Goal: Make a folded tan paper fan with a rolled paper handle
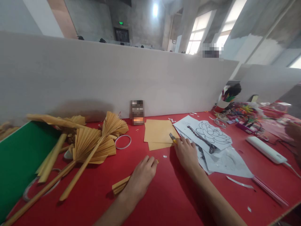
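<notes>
Glaring windows (pixel 199 31); soft shadows

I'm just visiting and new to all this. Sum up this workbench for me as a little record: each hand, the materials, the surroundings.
Left hand: over folded tan paper; gripping or just pressing, I cannot tell
Right hand: holding a cutter, its tip over the tan sheets
Left side: pleated paper fans beside a green panel
Right side: flower drawing on white paper; white device with a cable
Surface: red tabletop
Behind: pale partition
</notes>
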A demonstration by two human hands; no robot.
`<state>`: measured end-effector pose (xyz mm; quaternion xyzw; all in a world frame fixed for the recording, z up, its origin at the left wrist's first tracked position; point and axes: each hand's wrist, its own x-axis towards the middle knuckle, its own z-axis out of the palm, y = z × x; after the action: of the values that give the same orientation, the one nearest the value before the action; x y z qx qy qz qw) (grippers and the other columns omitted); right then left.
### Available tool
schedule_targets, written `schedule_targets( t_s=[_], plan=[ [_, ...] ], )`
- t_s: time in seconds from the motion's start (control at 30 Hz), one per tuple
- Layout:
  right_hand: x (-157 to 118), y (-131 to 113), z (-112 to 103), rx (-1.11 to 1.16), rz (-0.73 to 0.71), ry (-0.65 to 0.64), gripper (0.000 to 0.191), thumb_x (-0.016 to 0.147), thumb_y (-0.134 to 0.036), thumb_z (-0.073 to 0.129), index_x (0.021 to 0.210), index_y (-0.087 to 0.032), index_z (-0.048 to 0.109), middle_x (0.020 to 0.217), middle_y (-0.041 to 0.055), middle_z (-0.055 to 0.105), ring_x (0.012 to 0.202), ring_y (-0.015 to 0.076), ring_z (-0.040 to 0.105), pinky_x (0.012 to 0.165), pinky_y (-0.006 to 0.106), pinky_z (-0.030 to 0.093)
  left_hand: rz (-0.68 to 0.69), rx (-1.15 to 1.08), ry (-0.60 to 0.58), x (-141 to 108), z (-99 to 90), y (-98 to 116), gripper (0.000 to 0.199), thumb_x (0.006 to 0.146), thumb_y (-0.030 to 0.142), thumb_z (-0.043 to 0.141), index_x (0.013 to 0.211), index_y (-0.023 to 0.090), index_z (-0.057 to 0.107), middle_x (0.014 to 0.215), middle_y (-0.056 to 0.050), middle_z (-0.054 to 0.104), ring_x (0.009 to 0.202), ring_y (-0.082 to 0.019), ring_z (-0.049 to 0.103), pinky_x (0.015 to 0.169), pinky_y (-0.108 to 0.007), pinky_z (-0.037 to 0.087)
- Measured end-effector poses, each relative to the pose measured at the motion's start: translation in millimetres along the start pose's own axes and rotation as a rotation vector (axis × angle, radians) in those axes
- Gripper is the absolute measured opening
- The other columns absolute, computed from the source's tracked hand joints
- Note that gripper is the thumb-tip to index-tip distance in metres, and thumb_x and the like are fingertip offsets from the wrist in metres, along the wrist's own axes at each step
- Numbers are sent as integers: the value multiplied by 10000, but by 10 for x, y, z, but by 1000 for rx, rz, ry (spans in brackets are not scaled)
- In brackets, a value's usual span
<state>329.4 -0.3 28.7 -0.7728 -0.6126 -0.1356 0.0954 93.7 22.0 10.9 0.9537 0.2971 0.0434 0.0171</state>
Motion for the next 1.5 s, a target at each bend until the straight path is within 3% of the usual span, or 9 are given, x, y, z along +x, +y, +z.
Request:
schedule_targets(
  t_s=[0.07,0.17,0.3,0.43,0.6,0.8,1.07,1.5],
  plan=[
    [-62,-128,36,236,-161,50,217,1056,-170,486,1202,-188,645,1206,138,685,1140,290,633,947,419,445,36,89,-2,4,-26,20,536,853,-122,486,1328,84,627,1188,-150,681,1083,-301,639,889,-415,601],
    [-182,-275,26,590,-443,-22,236,1056,-155,498,1230,-230,639,1199,92,689,1111,232,634,957,373,475,69,128,21,13,-42,-11,368,915,-53,510,1213,92,669,1116,-144,691,1028,-306,650,849,-426,594],
    [-253,-333,35,693,-585,-114,181,1016,-161,614,1175,-234,659,1125,66,705,1052,233,636,931,375,496,0,-17,65,11,-77,-139,194,997,82,537,1092,170,681,1042,-84,681,983,-271,642,853,-400,555],
    [-239,-331,134,726,-566,-114,86,1004,-148,645,1028,-220,685,1018,47,700,984,222,628,878,351,508,-79,-159,65,2,-145,-237,179,1008,115,550,1063,212,690,1031,-46,676,974,-225,632,839,-331,506],
    [-226,-343,208,731,-556,-76,144,1027,-122,590,984,-207,699,962,47,691,932,215,614,831,339,503,-94,-276,62,3,-195,-273,245,1025,122,509,1087,234,717,1017,-31,671,973,-202,634,819,-305,475],
    [-235,-351,186,854,-456,-100,151,1003,-94,608,950,-210,691,951,31,701,932,195,627,828,308,517,-112,-318,115,-5,-161,-264,206,1058,311,532,1029,238,722,1013,-26,669,956,-206,630,822,-313,468],
    [-269,-395,167,929,-396,-130,123,1003,-143,603,988,-210,706,995,54,712,942,197,658,836,314,542,-205,-360,119,33,-204,-190,221,1045,208,497,1003,233,713,971,-31,711,951,-221,641,842,-331,458],
    [-302,-487,90,1097,-337,-101,135,1000,-161,549,925,-207,652,896,30,663,808,162,634,738,258,509,-289,-625,135,15,-293,-183,208,1004,257,533,921,247,724,907,-19,762,840,-210,676,770,-294,429]
  ],
)
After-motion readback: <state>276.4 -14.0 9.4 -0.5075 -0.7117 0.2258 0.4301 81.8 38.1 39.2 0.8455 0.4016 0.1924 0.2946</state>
